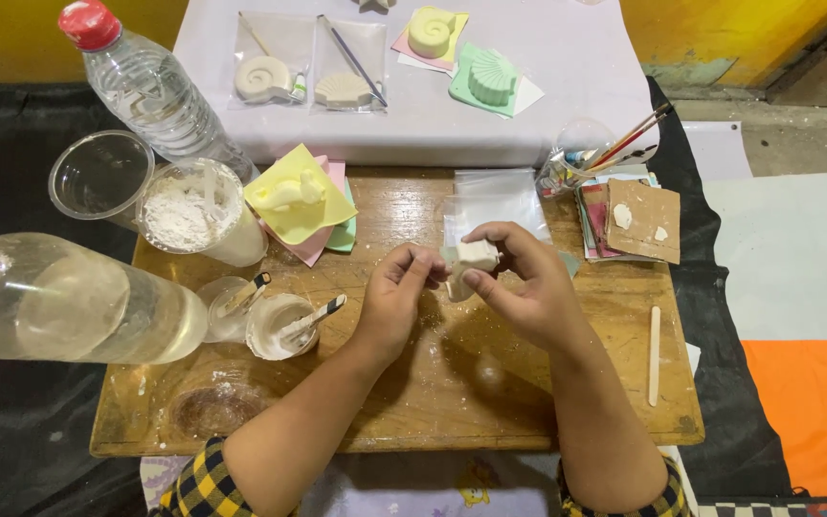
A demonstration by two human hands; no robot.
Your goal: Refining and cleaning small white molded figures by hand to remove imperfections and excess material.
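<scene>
1. Our right hand [519, 278] pinches a small white plaster piece [474, 257] between thumb and fingertips, closed on it above the middle of the wooden board [528, 402].
2. Our left hand [396, 292] is curled shut just beside it, fingertips touching or nearly touching the piece's left end; we cannot tell whether it truly grips.
3. We judge a light hold is best here: plaster of this kind looks brittle, so we would support it from both ends and avoid squeezing thin edges.
4. Keeping the piece low over the board seems wise, since a drop there is short.
5. To our left stand a small cup with a stirring stick [279, 325], a cup of white powder [191, 209] and a water bottle lying on its side [69, 302]; that side is crowded.
6. A clear plastic bag [492, 203] lies just behind the hands.
7. A flat wooden stick [655, 354] lies near the board's right edge.
8. The open room lies on the bare board in front of the hands and between them and that stick.
</scene>
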